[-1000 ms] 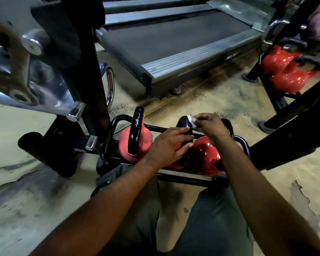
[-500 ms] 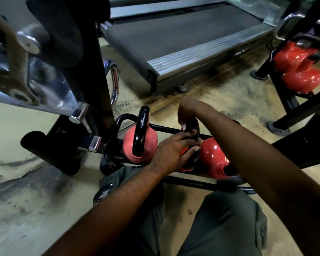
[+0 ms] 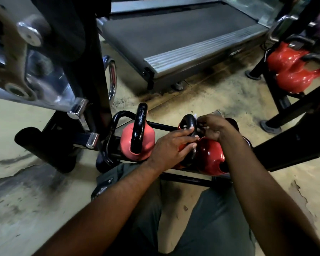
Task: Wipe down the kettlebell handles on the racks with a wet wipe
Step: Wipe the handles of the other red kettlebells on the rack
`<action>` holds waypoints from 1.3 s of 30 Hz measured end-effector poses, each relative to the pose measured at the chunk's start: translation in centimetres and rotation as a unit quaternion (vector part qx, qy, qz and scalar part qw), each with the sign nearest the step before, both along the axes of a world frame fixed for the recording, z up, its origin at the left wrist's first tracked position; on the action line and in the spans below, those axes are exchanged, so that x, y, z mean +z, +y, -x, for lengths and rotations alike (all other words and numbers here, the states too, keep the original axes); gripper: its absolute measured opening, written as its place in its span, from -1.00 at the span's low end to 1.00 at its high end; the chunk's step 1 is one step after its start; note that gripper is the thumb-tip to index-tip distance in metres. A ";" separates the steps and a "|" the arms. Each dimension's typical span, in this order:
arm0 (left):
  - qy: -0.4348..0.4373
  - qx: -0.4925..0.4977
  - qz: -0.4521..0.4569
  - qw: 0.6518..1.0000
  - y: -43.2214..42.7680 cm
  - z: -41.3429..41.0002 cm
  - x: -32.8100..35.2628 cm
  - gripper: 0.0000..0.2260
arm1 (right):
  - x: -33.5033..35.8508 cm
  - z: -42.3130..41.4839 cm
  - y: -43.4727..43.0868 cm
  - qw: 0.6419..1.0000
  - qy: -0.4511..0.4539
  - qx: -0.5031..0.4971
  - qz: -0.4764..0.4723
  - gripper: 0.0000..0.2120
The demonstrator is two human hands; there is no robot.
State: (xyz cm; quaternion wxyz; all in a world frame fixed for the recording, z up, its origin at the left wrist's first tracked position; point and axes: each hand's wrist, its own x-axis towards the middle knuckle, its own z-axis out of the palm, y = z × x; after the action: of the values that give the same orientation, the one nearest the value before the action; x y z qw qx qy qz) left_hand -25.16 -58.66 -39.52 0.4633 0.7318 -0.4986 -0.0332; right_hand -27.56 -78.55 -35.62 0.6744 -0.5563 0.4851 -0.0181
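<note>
Mid-wipe: left hand (image 3: 171, 147), fingers straight, steadies the middle handle (image 3: 188, 124) while right hand (image 3: 216, 128) pinches the wipe (image 3: 195, 115) against it; next, probably rubbing along its loop.

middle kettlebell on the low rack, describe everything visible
The middle kettlebell has a glossy black handle standing upright over a red body, mostly hidden. It sits on the low black rack between a pink bell and a darker red bell. The left hand rests fingers across its handle; the right hand pinches a wet wipe by its top.
</note>
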 end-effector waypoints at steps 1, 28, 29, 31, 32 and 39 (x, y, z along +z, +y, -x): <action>-0.009 -0.001 -0.004 1.000 0.2 0.1 0.0 -0.71 | 0.2 0.3 0.3 0.999 -0.024 0.006 0.021 -0.82; -0.088 -0.021 -0.028 0.995 1.5 1.2 -0.2 -0.67 | 1.7 -1.2 0.3 0.977 0.109 0.074 0.166 -0.84; -0.085 -0.020 -0.025 0.996 1.5 1.2 -0.2 -0.68 | 0.9 -0.6 0.6 0.983 0.107 0.042 0.141 -0.85; -0.083 -0.018 -0.018 0.996 1.5 1.3 -0.2 -0.69 | -1.4 -0.3 0.9 0.989 0.106 0.010 0.101 -0.92; -0.083 -0.017 -0.016 0.996 1.5 1.4 -0.1 -0.69 | -2.9 -0.3 0.7 0.990 0.110 0.010 0.083 -0.82; -0.075 -0.008 -0.013 0.997 1.6 1.5 0.1 -0.70 | -1.8 0.6 1.5 0.999 0.014 -0.027 -0.015 -0.76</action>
State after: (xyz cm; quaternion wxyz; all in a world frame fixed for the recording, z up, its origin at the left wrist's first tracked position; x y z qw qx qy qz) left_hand -26.70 -57.02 -39.43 0.4144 0.7342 -0.5376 0.0112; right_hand -28.12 -77.05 -37.42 0.6751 -0.5327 0.5099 -0.0211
